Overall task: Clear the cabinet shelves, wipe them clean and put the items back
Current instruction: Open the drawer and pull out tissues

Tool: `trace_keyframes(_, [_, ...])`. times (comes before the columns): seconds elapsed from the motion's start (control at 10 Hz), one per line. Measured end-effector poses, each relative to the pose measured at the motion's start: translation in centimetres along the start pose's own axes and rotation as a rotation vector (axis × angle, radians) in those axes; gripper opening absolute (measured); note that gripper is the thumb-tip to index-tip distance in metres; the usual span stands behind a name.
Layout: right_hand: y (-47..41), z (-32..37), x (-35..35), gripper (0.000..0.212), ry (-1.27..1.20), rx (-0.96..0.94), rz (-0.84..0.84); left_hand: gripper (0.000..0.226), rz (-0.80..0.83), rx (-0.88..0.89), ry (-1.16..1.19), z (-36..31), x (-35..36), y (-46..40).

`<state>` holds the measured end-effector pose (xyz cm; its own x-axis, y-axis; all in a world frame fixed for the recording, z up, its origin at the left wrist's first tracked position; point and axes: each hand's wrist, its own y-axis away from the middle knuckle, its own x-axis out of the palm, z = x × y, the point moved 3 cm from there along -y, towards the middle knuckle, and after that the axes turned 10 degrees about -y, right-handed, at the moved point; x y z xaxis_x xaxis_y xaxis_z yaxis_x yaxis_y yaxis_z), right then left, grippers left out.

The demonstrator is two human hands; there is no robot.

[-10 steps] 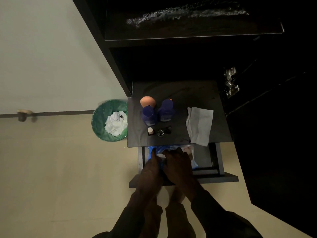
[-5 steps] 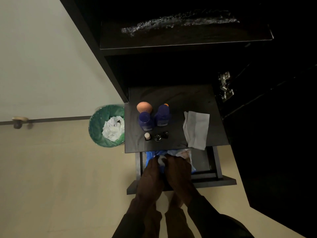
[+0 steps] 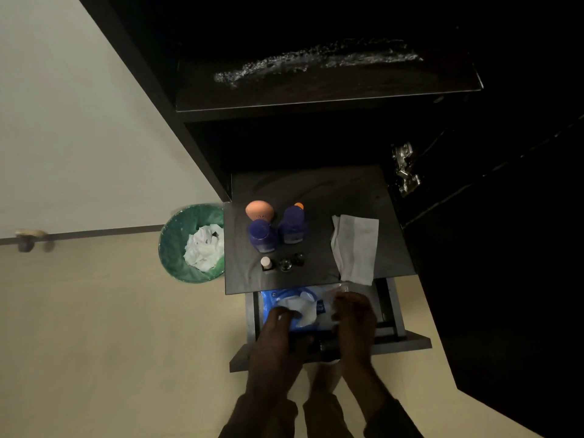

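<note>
Here both hands reach into the open drawer (image 3: 384,314): the left hand (image 3: 274,335) pinches a white wipe (image 3: 300,308) from the blue packet (image 3: 271,298). The right hand (image 3: 355,320) curls its fingers on the packet's clear end.

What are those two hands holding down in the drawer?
Left hand pinches a white wipe by its near edge; right hand holds the clear wrapper.

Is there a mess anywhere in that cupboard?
Yes. The upper shelf has a long whitish streak across its dark top, like dust or powder. The white cloth also hangs over the lower shelf's front edge.
</note>
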<state>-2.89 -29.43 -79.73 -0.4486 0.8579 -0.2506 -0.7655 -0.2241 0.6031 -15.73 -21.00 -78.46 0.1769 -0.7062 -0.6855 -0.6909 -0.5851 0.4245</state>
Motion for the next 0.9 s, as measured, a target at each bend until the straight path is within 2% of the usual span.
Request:
trace_keyframes(0.1, [0.0, 3.0, -2.7, 0.012, -0.380, 0.104, -0.020, 0.035, 0.106, 0.111, -0.122, -1.4, -0.1, 0.6])
trace_keyframes(0.2, [-0.9, 4.4, -2.8, 0.015, -0.484, 0.093, -0.051, 0.041, 0.168, 0.137, -0.184, -1.4, 0.3, 0.4])
trace_keyframes(0.3, [-1.3, 5.2, -2.9, 0.014, -0.435, 0.077, -0.200, 0.037, 0.167, 0.186, -0.266, -2.4, 0.0, 0.3])
trace_keyframes(0.4, [-0.9, 5.3, -3.0, 0.017, -0.483, 0.132, -0.219, 0.027, 0.150, 0.193, -0.312, -3.2, -0.4, 0.0])
trace_keyframes(0.6, [-0.6, 6.1, -3.6, 0.024, -0.570, 0.222, -0.110, 0.017, 0.088, 0.156, -0.343, -3.9, -1.0, 0.4])
trace_keyframes(0.7, [-0.7, 7.9, -3.6, 0.011, -0.647, 0.195, 0.006, 0.015, 0.068, 0.113, -0.301, -4.1, -0.8, 0.8])
trace_keyframes(0.8, [-0.9, 9.5, -4.0, 0.015, -0.891, 0.181, 0.081, 0.021, 0.046, 0.073, -0.264, -4.2, -0.8, 0.7])
trace_keyframes(0.9, [-1.2, 10.6, -4.9, 0.064, -0.912, 0.131, 0.124, 0.023, 0.035, 0.032, -0.251, -4.5, -0.9, 0.1])
